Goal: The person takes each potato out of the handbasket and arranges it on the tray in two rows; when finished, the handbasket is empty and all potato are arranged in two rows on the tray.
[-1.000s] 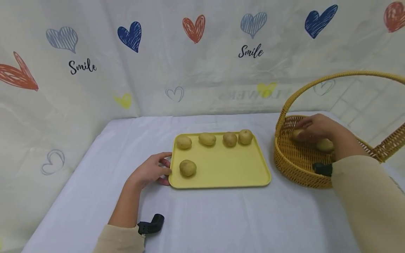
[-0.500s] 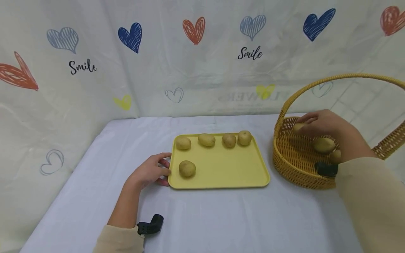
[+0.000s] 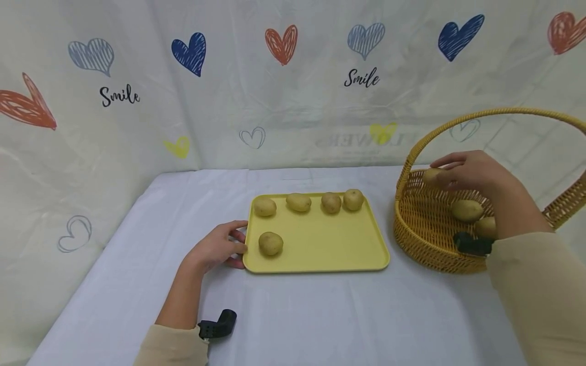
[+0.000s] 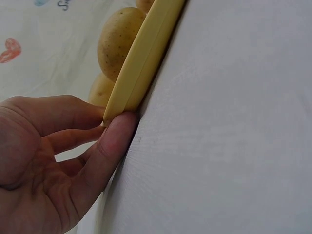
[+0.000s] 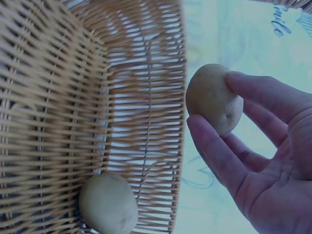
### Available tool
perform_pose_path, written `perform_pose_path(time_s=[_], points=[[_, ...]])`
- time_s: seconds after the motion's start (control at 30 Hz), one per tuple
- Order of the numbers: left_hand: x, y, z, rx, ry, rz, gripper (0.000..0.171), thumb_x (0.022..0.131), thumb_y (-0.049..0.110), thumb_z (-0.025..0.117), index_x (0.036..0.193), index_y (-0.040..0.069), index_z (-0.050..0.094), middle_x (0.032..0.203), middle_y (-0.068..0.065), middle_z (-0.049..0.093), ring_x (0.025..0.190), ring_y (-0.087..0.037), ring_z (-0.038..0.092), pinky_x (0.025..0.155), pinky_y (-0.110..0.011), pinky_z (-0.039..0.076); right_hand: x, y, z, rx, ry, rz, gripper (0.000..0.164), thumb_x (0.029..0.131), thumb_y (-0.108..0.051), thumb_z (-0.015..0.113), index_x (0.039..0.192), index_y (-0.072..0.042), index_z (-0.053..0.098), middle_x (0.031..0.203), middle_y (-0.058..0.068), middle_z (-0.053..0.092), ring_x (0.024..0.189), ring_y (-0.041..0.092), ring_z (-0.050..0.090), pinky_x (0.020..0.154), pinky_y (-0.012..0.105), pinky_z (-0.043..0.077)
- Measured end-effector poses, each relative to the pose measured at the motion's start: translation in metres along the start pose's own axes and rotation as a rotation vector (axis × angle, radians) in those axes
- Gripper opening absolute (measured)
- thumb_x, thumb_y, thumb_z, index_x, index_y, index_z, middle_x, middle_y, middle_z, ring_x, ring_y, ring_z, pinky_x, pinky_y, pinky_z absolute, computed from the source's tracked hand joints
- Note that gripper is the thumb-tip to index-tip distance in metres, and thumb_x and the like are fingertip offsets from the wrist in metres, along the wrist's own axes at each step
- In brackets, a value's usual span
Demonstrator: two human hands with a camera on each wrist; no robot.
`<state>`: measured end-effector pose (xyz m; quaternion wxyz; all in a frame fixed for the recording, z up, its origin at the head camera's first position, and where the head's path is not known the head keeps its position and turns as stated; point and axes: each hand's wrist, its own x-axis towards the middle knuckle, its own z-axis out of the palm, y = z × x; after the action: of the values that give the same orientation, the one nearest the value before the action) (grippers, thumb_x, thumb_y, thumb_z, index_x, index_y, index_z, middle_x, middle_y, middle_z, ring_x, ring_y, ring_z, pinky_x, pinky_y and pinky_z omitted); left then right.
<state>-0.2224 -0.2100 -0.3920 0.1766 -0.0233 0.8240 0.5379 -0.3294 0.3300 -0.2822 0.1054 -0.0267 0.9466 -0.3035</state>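
Observation:
My right hand [image 3: 476, 174] pinches a potato [image 5: 208, 96] between thumb and fingers, at about the height of the far rim of the wicker basket [image 3: 423, 248]. Below it, another potato [image 3: 467, 210] lies on the basket floor, with one more potato [image 3: 487, 227] beside it, partly covered by the wrist camera. My left hand [image 3: 218, 247] holds the left edge of the yellow tray [image 3: 327, 239]; in the left wrist view the thumb [image 4: 117, 134] and a finger pinch its rim. Several potatoes sit on the tray, most along its far side, and a single potato [image 3: 271, 244] near the left front.
The basket's tall handle [image 3: 499, 111] arches over the right forearm. A white cloth [image 3: 320, 315] covers the table, and a white curtain [image 3: 220, 96] printed with hearts hangs behind and to the left. Black cameras [image 3: 218, 325] are strapped to the wrists.
My right hand has risen inside the basket with the potato, uncovering the potatoes below. My left hand and the tray have stayed in place.

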Motion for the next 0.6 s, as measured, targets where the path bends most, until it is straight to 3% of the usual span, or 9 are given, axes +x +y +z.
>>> perform_pose_path(time_s=[0.2,0.47,0.6], points=[[0.000,0.000,-0.001,-0.006,0.001,0.007,0.072,0.091,-0.003,0.062,0.158,0.007,0.039,0.123,-0.018,0.050,0.082,-0.022,0.066,0.070,-0.035,0.066,-0.007,-0.007,0.003,0.072,-0.003,0.030,0.080,0.093,-0.056,0.070,0.155,-0.013,0.045,0.157,0.025,0.045,0.099,0.009,0.070,0.103,0.056,0.051],[-0.001,0.001,0.000,-0.010,-0.011,0.012,0.073,0.091,-0.004,0.062,0.159,0.006,0.037,0.124,-0.018,0.049,0.082,-0.021,0.066,0.070,-0.035,0.066,-0.017,-0.018,0.007,0.120,0.001,0.009,0.083,0.093,-0.058,0.069,0.156,-0.012,0.041,0.161,0.028,0.036,0.091,-0.002,0.068,0.101,0.047,0.055],[-0.002,0.001,0.000,-0.012,-0.009,0.014,0.073,0.091,-0.004,0.062,0.159,0.006,0.037,0.124,-0.019,0.050,0.080,-0.022,0.066,0.069,-0.035,0.066,-0.024,-0.023,0.009,0.115,0.028,-0.006,0.084,0.092,-0.061,0.069,0.155,-0.013,0.042,0.158,0.026,0.042,0.091,-0.002,0.068,0.095,0.039,0.059]])
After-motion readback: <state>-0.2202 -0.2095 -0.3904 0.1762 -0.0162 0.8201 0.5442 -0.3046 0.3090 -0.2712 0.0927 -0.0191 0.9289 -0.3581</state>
